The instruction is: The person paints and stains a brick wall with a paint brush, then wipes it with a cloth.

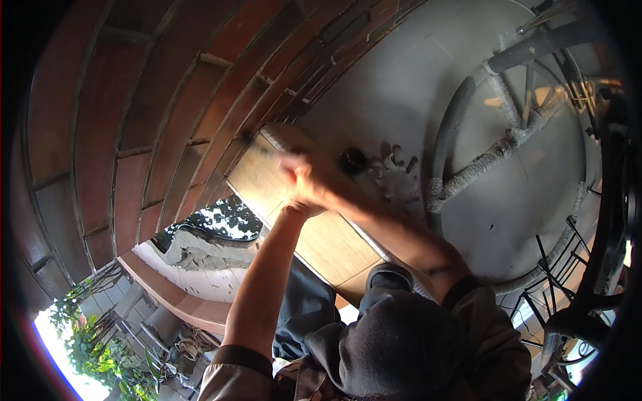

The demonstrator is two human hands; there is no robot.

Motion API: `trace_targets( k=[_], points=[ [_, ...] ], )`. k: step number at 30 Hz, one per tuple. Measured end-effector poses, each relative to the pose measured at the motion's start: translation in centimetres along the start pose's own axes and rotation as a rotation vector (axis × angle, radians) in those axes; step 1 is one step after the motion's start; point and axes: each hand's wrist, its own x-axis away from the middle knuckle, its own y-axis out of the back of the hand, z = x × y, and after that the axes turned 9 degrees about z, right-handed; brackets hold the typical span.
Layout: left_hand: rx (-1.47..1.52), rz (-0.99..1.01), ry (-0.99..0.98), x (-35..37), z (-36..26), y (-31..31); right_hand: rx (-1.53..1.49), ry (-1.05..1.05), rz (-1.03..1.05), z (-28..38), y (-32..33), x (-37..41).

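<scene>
Both my hands come together over the top of a tiled step [338,247], close to the brick wall. My right hand [297,170] is smeared by motion at the step's far end, and its forearm reaches in from the right. My left hand [306,206] lies against it at the wrist, its fingers mostly hidden. A brownish blur shows just beyond the right hand; I cannot tell whether something is held there. A ribbed grey edge [274,137] runs along the step beside the hands.
A red brick wall [154,113] rises on the left. A dark round object [352,160] and a pale leafy-shaped piece [394,174] lie on the grey floor [374,100]. A large wrapped wheel-like frame [478,167] stands to the right. Plants [100,354] grow at lower left.
</scene>
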Motion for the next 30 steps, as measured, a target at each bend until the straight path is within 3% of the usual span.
trace_targets(
  k=[1,4,7,8,9,11,13,14,15,16,17,19,20,21,22,23,24,25,26,27,30],
  points=[
    [-0.015,-0.063,-0.056,-0.1,0.0,-0.1,-0.003,0.097,0.069,1.0,-0.1,0.4],
    [-0.051,-0.253,-0.214,0.0,0.1,-0.6,-0.165,0.014,0.021,-1.4,3.5,-1.7],
    [-0.107,-0.431,-0.353,0.1,-0.5,0.6,-0.433,-0.103,-0.474,-5.1,9.1,-4.1],
    [-0.105,-0.423,-0.353,0.1,-0.6,0.7,-0.335,-0.199,-0.562,-5.4,11.3,-4.1],
    [-0.104,-0.416,-0.353,0.2,-0.5,0.8,-0.24,-0.139,-0.788,-6.2,11.5,-4.6],
    [-0.092,-0.459,-0.378,0.1,-0.4,0.8,-0.337,-0.145,-0.655,-4.3,9.1,-3.8],
    [-0.065,-0.463,-0.34,0.2,-0.6,0.4,-0.734,-0.306,-0.211,-0.7,2.7,-1.5],
    [-0.046,-0.451,-0.285,0.5,-0.9,0.2,-0.43,-0.361,-0.084,1.0,0.3,-0.6],
    [0.015,-0.447,-0.422,0.5,-0.9,1.5,-0.078,-0.396,0.045,2.7,-2.0,0.3],
    [-0.008,-0.624,-0.505,-0.5,-0.1,0.0,0.234,-0.401,0.156,4.5,-4.2,1.1],
    [-0.067,-0.531,-0.464,0.0,-0.5,0.8,-0.08,0.135,0.284,5.4,-3.7,1.2],
    [0.001,-0.501,-0.445,0.3,-0.7,1.2,-0.108,0.056,0.245,5.2,0.0,-0.5],
    [-0.033,-0.484,-0.429,0.4,-0.5,0.9,-0.342,-0.046,0.303,3.3,2.5,-2.0],
    [-0.062,-0.47,-0.413,0.3,-0.4,0.7,-0.439,0.05,0.149,-1.0,2.6,-3.6],
    [-0.091,-0.462,-0.396,0.1,-0.3,0.5,-0.407,0.041,-0.134,-0.9,5.9,-4.0],
    [-0.118,-0.452,-0.377,0.0,-0.2,0.4,-0.406,-0.032,-0.268,-2.2,8.3,-4.4],
    [-0.115,-0.469,-0.381,-0.1,-0.1,0.3,-0.334,-0.096,-0.431,-3.2,10.7,-4.5],
    [-0.103,-0.492,-0.388,-0.2,-0.2,0.2,-0.219,-0.023,-0.602,-5.3,12.1,-4.8],
    [-0.094,-0.51,-0.397,-0.1,-0.3,0.2,-0.181,-0.242,-0.652,-3.9,13.9,-4.5],
    [-0.091,-0.527,-0.407,-0.1,-0.3,0.3,-0.216,-0.207,-0.726,-4.6,13.7,-4.8],
    [-0.076,-0.535,-0.389,-0.1,-0.3,0.1,-0.381,-0.123,-0.513,-1.2,6.1,-3.9]
  ],
)
